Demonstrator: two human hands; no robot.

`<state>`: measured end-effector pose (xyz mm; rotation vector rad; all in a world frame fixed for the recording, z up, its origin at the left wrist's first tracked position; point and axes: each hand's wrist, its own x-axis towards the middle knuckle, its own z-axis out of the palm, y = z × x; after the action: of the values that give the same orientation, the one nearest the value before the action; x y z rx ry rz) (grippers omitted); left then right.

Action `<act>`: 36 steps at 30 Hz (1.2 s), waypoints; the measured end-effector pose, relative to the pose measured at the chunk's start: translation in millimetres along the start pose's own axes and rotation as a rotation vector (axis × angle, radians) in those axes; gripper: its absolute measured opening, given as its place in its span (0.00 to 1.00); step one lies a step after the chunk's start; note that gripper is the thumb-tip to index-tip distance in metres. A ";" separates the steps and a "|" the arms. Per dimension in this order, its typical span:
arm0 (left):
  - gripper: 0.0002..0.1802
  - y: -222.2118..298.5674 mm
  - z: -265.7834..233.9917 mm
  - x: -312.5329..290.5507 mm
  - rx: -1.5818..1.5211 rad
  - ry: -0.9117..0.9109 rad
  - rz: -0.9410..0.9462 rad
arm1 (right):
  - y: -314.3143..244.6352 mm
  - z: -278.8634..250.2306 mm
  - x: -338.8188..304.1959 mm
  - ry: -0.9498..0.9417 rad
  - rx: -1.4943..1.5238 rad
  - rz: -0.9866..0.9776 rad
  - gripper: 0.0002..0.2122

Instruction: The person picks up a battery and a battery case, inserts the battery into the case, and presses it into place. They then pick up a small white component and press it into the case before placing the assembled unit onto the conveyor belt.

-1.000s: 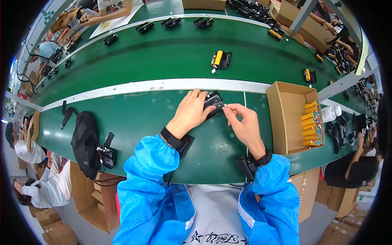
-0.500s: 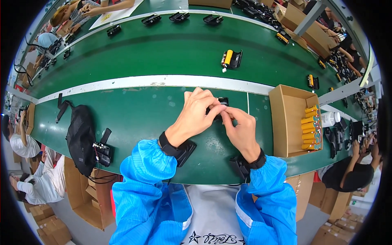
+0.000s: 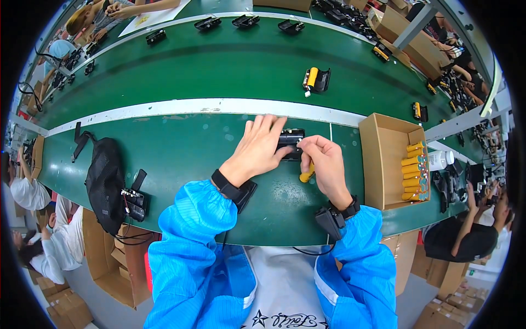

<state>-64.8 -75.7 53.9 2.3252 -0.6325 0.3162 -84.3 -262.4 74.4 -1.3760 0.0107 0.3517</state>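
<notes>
A black plastic casing [image 3: 291, 137] lies on the near green bench in front of me. My left hand [image 3: 256, 147] rests against its left end, fingers stretched out and thumb lying over the casing. At the casing's right end, the thumb and forefinger of my right hand [image 3: 324, 160] are pinched together on something too small to name. Beneath that hand shows a yellow cylindrical battery [image 3: 308, 173], partly hidden; whether it is held or lies on the bench I cannot tell. Black straps with small boxes [image 3: 330, 221] are on both my wrists.
To the right stands a cardboard box [image 3: 378, 164] with several yellow batteries [image 3: 413, 171], a white bottle [image 3: 438, 160] beside it. A black bag [image 3: 106, 183] and another casing [image 3: 133, 205] lie left. Beyond the white rail [image 3: 208, 106], an open casing with battery [image 3: 313, 80] sits. People work around.
My hands have drawn apart from each other; the left has flattened with fingers spread. More of the casing and the yellow battery under my right hand now show.
</notes>
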 end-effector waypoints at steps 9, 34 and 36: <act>0.24 -0.6 11.2 -4.0 0.142 -0.106 -0.136 | 21.3 14.3 23.6 0.364 -0.835 -0.470 0.07; 0.21 -1.7 14.7 -6.5 0.176 -0.078 -0.055 | 27.3 22.1 44.9 0.358 -0.683 -0.198 0.05; 0.21 1.1 12.7 -5.8 0.193 -0.076 -0.053 | 25.2 19.9 50.6 0.330 -0.673 -0.183 0.05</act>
<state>-69.7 -83.0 43.1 2.5440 -0.5988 0.2760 -46.5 -227.4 43.6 -2.0730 0.0413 -0.0438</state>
